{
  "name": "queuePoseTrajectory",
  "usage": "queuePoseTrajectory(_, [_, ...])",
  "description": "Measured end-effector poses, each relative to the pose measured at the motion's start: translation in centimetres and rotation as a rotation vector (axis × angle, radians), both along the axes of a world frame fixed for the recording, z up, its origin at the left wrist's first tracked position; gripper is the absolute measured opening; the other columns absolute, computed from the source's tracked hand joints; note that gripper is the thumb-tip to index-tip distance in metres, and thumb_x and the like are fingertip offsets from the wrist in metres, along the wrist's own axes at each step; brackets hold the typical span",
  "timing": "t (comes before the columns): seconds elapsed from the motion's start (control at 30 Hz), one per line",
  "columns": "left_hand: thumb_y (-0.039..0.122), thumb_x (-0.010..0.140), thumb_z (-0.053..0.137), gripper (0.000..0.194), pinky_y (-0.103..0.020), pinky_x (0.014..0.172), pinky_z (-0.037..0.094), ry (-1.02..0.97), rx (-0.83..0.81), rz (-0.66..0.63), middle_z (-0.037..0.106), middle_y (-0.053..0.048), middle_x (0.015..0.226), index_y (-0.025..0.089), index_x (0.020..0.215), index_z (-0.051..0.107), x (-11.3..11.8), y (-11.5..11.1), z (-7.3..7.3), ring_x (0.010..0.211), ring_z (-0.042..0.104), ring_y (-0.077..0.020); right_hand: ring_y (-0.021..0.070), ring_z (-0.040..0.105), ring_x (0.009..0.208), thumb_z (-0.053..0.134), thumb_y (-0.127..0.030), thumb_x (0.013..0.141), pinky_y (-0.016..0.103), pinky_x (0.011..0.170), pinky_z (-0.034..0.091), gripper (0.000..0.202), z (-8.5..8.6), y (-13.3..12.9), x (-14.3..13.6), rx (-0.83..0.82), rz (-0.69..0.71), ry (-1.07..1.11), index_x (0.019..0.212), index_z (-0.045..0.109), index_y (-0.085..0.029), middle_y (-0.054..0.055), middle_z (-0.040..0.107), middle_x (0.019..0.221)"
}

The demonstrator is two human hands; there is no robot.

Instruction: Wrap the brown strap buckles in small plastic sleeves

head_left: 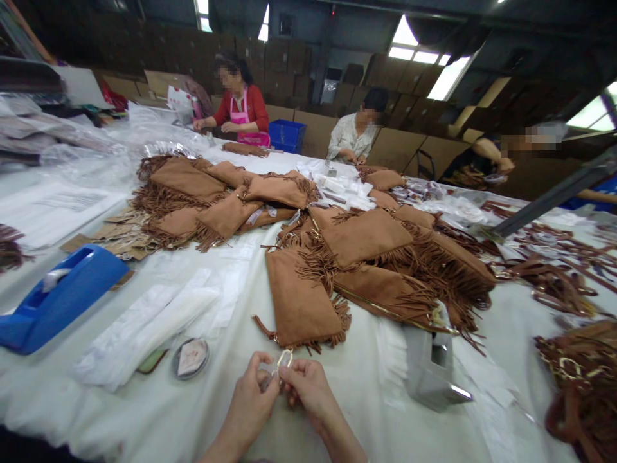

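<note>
Near the front edge of the table, my left hand [253,395] and my right hand [308,389] meet with their fingertips pinched together. Between them is a small gold-coloured metal clip [285,357], its oval loop sticking up above the fingers. Whatever else the fingertips cover is hidden. Just beyond my hands lies a brown fringed pouch [301,299] with a short wrist strap [263,328] at its lower left corner; the clip appears apart from it.
More fringed pouches [369,235] are heaped behind. A blue tape dispenser [72,296], white tissue strips [149,328] and a round tin [191,357] lie left. A grey tape dispenser [434,366] and brown straps [578,386] are right. Several people work across the table.
</note>
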State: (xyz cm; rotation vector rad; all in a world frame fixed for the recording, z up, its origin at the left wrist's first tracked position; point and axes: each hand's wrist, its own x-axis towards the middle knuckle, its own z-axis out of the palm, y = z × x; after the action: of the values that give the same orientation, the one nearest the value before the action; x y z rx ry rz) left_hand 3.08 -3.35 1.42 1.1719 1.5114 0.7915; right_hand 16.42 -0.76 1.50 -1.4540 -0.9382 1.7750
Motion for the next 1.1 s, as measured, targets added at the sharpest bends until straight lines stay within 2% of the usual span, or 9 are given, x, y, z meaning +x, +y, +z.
queuePoseTrajectory(0.1, [0.034, 0.082, 0.049, 0.034, -0.023, 0.056, 0.039, 0.096, 0.129, 0.005, 0.064, 0.002, 0.062, 0.020, 0.113, 0.053, -0.1, -0.5, 0.3, 0.056, 0.059, -0.0165, 0.0053, 0.039, 0.034, 0.070, -0.055, 0.063, 0.019, 0.035, 0.029, 0.043, -0.4, -0.1, -0.2, 0.017, -0.023, -0.044, 0.056, 0.055, -0.015, -0.005, 0.052, 0.044])
queuePoseTrajectory(0.23, [0.035, 0.081, 0.052, 0.027, -0.027, 0.077, 0.046, 0.061, 0.174, -0.022, 0.072, -0.005, 0.093, 0.023, 0.101, 0.065, -0.1, -0.7, 0.6, 0.084, 0.066, -0.0210, 0.0058, 0.040, 0.033, 0.068, -0.056, 0.065, 0.019, 0.035, 0.026, 0.044, -0.7, -0.2, -0.1, 0.033, -0.018, -0.081, 0.058, 0.055, -0.015, -0.005, 0.052, 0.044])
queuePoseTrajectory(0.33, [0.044, 0.077, 0.056, 0.034, -0.026, 0.062, 0.047, -0.050, 0.044, 0.054, 0.072, -0.006, 0.082, 0.019, 0.095, 0.067, 0.0, -0.2, 0.3, 0.071, 0.065, -0.0204, 0.0063, 0.041, 0.035, 0.068, -0.056, 0.066, 0.019, 0.037, 0.029, 0.043, -0.7, -0.2, 0.2, 0.067, 0.008, -0.060, 0.063, 0.059, -0.014, -0.005, 0.052, 0.046])
queuePoseTrajectory(0.43, [0.050, 0.069, 0.063, 0.040, -0.022, 0.044, 0.038, -0.285, -0.171, 0.099, 0.068, -0.004, 0.067, 0.014, 0.086, 0.067, -0.3, 0.5, 0.0, 0.048, 0.054, -0.0131, 0.0069, 0.043, 0.039, 0.068, -0.053, 0.067, 0.019, 0.040, 0.033, 0.040, -0.5, -0.1, 0.3, 0.123, 0.077, -0.011, 0.071, 0.065, -0.013, -0.004, 0.054, 0.050])
queuePoseTrajectory(0.57, [0.048, 0.061, 0.070, 0.038, -0.019, 0.041, 0.031, -0.525, -0.326, 0.094, 0.061, 0.000, 0.058, 0.011, 0.072, 0.065, -0.9, 1.2, -0.3, 0.040, 0.042, -0.0061, 0.0090, 0.046, 0.044, 0.069, -0.047, 0.069, 0.020, 0.042, 0.034, 0.033, 0.0, 0.1, 0.5, 0.192, 0.150, -0.056, 0.077, 0.070, -0.015, 0.000, 0.064, 0.060])
queuePoseTrajectory(0.7, [0.044, 0.061, 0.069, 0.037, -0.019, 0.041, 0.032, -0.427, -0.282, 0.157, 0.060, 0.001, 0.057, 0.012, 0.078, 0.064, -0.9, 1.3, -0.5, 0.040, 0.044, -0.0070, 0.0198, 0.062, 0.065, 0.070, -0.041, 0.068, 0.027, 0.057, 0.045, 0.027, 0.2, -0.4, 1.3, 0.270, -0.074, -0.265, 0.079, 0.072, -0.017, 0.006, 0.072, 0.075])
queuePoseTrajectory(0.77, [0.044, 0.064, 0.066, 0.037, -0.020, 0.042, 0.035, -0.343, -0.246, 0.187, 0.061, 0.001, 0.059, 0.012, 0.082, 0.063, -0.7, 1.1, -0.4, 0.042, 0.046, -0.0082, 0.0220, 0.063, 0.067, 0.071, -0.041, 0.064, 0.028, 0.057, 0.046, 0.032, 0.1, -1.0, 1.6, 0.218, -0.202, -0.297, 0.084, 0.071, -0.016, 0.008, 0.073, 0.077])
queuePoseTrajectory(0.9, [0.045, 0.070, 0.060, 0.036, -0.022, 0.046, 0.040, -0.204, -0.130, 0.167, 0.064, -0.001, 0.065, 0.013, 0.087, 0.062, -0.1, 0.7, 0.0, 0.050, 0.052, -0.0119, 0.0093, 0.044, 0.038, 0.074, -0.046, 0.060, 0.021, 0.038, 0.028, 0.055, 0.2, -2.0, 1.0, 0.030, -0.204, -0.098, 0.103, 0.064, -0.012, 0.003, 0.068, 0.064])
queuePoseTrajectory(1.1, [0.054, 0.074, 0.057, 0.039, -0.019, 0.042, 0.034, -0.244, -0.081, 0.066, 0.052, 0.007, 0.051, 0.019, 0.089, 0.053, 0.1, 0.3, 0.3, 0.042, 0.047, -0.0102, 0.0044, 0.031, 0.035, 0.080, -0.046, 0.056, 0.017, 0.036, 0.016, 0.060, 1.1, -1.3, -0.8, -0.077, -0.190, 0.189, 0.102, 0.064, -0.012, -0.008, 0.047, 0.041])
